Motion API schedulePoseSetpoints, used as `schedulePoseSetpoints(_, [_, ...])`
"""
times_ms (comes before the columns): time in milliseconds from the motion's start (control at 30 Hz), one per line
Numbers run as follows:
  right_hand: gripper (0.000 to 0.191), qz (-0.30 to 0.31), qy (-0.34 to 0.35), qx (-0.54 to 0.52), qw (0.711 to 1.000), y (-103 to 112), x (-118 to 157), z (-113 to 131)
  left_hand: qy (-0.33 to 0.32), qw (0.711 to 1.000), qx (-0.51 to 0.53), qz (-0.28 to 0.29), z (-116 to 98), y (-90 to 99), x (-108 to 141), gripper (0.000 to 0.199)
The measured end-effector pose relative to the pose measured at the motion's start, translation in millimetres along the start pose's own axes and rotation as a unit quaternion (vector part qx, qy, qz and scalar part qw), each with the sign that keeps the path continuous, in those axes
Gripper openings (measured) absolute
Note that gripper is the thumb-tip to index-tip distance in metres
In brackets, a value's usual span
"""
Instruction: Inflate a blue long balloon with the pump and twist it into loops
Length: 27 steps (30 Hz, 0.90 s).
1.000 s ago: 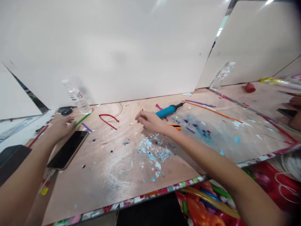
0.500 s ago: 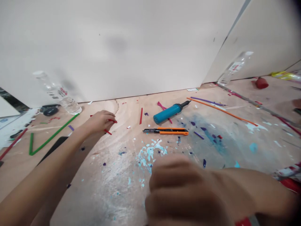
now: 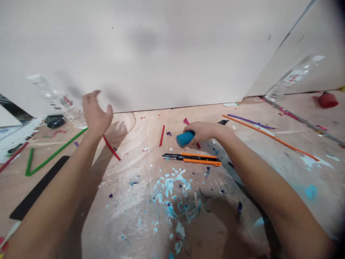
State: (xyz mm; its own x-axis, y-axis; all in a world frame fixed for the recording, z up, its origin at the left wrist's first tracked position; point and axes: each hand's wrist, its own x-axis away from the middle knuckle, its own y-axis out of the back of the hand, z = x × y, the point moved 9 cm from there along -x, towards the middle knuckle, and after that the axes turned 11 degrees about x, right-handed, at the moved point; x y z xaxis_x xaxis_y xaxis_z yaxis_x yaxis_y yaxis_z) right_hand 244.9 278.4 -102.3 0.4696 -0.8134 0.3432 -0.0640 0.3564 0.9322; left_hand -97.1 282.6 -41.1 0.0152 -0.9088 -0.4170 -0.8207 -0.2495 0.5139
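Observation:
My left hand (image 3: 97,113) is raised above the table at the left, its fingers apart and nothing in them. Below it a red stick (image 3: 111,148) lies on the table. My right hand (image 3: 202,133) is wrapped round the blue pen-like tool (image 3: 185,138), whose dark tip shows beyond the hand to the right. Just in front of that hand lies an orange-and-black utility knife (image 3: 201,159). A short red stick (image 3: 162,135) lies to the left of the tool.
A clear bottle (image 3: 58,100) stands at the left by the white panel (image 3: 172,54), near green sticks (image 3: 56,151) and a black strip (image 3: 40,187). Orange (image 3: 272,137) and purple (image 3: 250,121) sticks, another bottle (image 3: 293,77) and a red object (image 3: 327,100) are at the right.
My left hand has risen and moved left, leaving the red stick on the table. My right hand has moved forward from the near edge and closed round the blue tool.

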Motion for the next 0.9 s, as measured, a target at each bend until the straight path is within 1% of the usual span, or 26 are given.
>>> schedulePoseSetpoints(33, [0.053, 0.001, 0.007, 0.023, 1.0, 2, 1, -1, -0.037, 0.996, -0.063, -0.048, -16, -0.2, 1, 0.051])
schedulePoseSetpoints(67, [0.051, -0.014, 0.016, 0.032, 0.999, 7, 3, -2, -0.06, 0.994, -0.089, 0.022, -29, -25.1, 4, 0.046])
schedulePoseSetpoints(100, [0.05, -0.047, 0.021, 0.03, 0.998, 17, 6, -5, -0.083, 0.985, -0.095, 0.12, -42, -57.2, 13, 0.034])
schedulePoseSetpoints(133, [0.05, -0.091, 0.022, 0.02, 0.995, 29, 9, -10, -0.104, 0.971, -0.095, 0.191, -56, -85.2, 24, 0.029])
schedulePoseSetpoints(167, [0.052, -0.143, 0.016, 0.005, 0.99, 42, 14, -17, -0.115, 0.963, -0.091, 0.228, -70, -106.8, 36, 0.029])
schedulePoseSetpoints(200, [0.054, -0.197, 0.004, -0.013, 0.98, 54, 19, -26, -0.122, 0.958, -0.083, 0.248, -83, -124.3, 47, 0.03])
schedulePoseSetpoints(267, [0.06, -0.285, -0.027, -0.039, 0.957, 69, 30, -47, -0.175, 0.926, -0.084, 0.323, -113, -159.0, 78, 0.029])
schedulePoseSetpoints(300, [0.063, -0.307, -0.042, -0.044, 0.95, 71, 33, -57, -0.212, 0.906, -0.085, 0.357, -127, -171.9, 95, 0.028])
schedulePoseSetpoints(333, [0.064, -0.313, -0.051, -0.043, 0.947, 68, 32, -64, -0.228, 0.897, -0.083, 0.368, -136, -178.9, 107, 0.027])
schedulePoseSetpoints(367, [0.063, -0.303, -0.055, -0.039, 0.951, 62, 30, -69, -0.236, 0.894, -0.086, 0.371, -142, -183.0, 116, 0.029])
schedulePoseSetpoints(400, [0.06, -0.28, -0.053, -0.031, 0.958, 53, 25, -71, -0.239, 0.893, -0.089, 0.37, -144, -185.0, 122, 0.031])
schedulePoseSetpoints(467, [0.058, -0.233, -0.049, -0.002, 0.971, 36, 15, -72, -0.231, 0.898, -0.093, 0.362, -139, -184.9, 127, 0.034])
schedulePoseSetpoints(500, [0.06, -0.223, -0.048, 0.019, 0.973, 32, 13, -70, -0.227, 0.9, -0.094, 0.359, -134, -183.9, 128, 0.033])
schedulePoseSetpoints(533, [0.063, -0.229, -0.05, 0.04, 0.971, 32, 13, -67, -0.223, 0.901, -0.093, 0.359, -128, -182.6, 127, 0.032])
schedulePoseSetpoints(567, [0.065, -0.248, -0.056, 0.06, 0.965, 36, 15, -63, -0.221, 0.901, -0.091, 0.362, -121, -181.0, 127, 0.031])
schedulePoseSetpoints(600, [0.062, -0.27, -0.065, 0.072, 0.958, 41, 19, -59, -0.219, 0.9, -0.087, 0.366, -115, -178.9, 126, 0.032])
schedulePoseSetpoints(633, [0.056, -0.282, -0.074, 0.076, 0.954, 46, 23, -54, -0.218, 0.9, -0.08, 0.369, -110, -175.9, 125, 0.034])
schedulePoseSetpoints(667, [0.048, -0.271, -0.081, 0.075, 0.956, 47, 25, -49, -0.216, 0.902, -0.07, 0.366, -106, -171.5, 122, 0.035])
schedulePoseSetpoints(700, [0.044, -0.237, -0.09, 0.075, 0.964, 44, 25, -46, -0.212, 0.907, -0.06, 0.358, -102, -165.8, 120, 0.036])
schedulePoseSetpoints(733, [0.042, -0.184, -0.101, 0.079, 0.974, 36, 24, -43, -0.207, 0.916, -0.055, 0.34, -99, -158.6, 116, 0.035])
schedulePoseSetpoints(800, [0.037, -0.054, -0.118, 0.097, 0.987, 12, 21, -39, -0.181, 0.939, -0.056, 0.286, -91, -141.1, 105, 0.034])
schedulePoseSetpoints(833, [0.033, -0.003, -0.113, 0.099, 0.989, 1, 20, -36, -0.162, 0.95, -0.06, 0.259, -86, -132.2, 100, 0.033])
schedulePoseSetpoints(867, [0.029, 0.026, -0.096, 0.083, 0.992, -7, 19, -32, -0.143, 0.958, -0.064, 0.239, -82, -124.4, 95, 0.032])
schedulePoseSetpoints(900, [0.026, 0.033, -0.067, 0.045, 0.996, -11, 18, -26, -0.128, 0.964, -0.066, 0.225, -78, -117.6, 91, 0.032])
